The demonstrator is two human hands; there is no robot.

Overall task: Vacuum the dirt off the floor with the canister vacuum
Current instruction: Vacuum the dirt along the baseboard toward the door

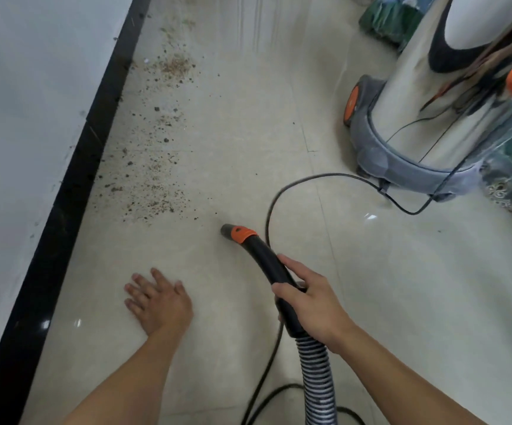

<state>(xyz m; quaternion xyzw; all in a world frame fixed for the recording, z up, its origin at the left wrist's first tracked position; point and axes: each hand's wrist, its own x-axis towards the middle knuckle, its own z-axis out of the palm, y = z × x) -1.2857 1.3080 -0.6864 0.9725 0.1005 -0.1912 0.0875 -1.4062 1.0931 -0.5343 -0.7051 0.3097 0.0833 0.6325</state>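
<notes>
Pale tiled floor (pixel 371 302), brown crumbly dirt (pixel 156 179) far left.
Right hand (pixel 313 305) gripped the black hose handle (pixel 263 256), left hand (pixel 159 299) flat; grey nozzle (pixel 228 230) wanted pushing forward.

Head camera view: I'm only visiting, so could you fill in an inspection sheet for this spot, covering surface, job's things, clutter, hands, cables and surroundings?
Surface: pale glossy tile floor, with dirt strewn along the skirting.
Job's things: canister vacuum standing at right; nozzle pointing toward the dirt, just short of it.
Clutter: green fabric near the canister vacuum.
Hands: left hand flat on the floor, fingers spread; right hand grips the black handle.
Cables: black cord loops from the canister's base past the nozzle; ribbed hose runs off the bottom edge.
Surroundings: white wall, black skirting.
</notes>
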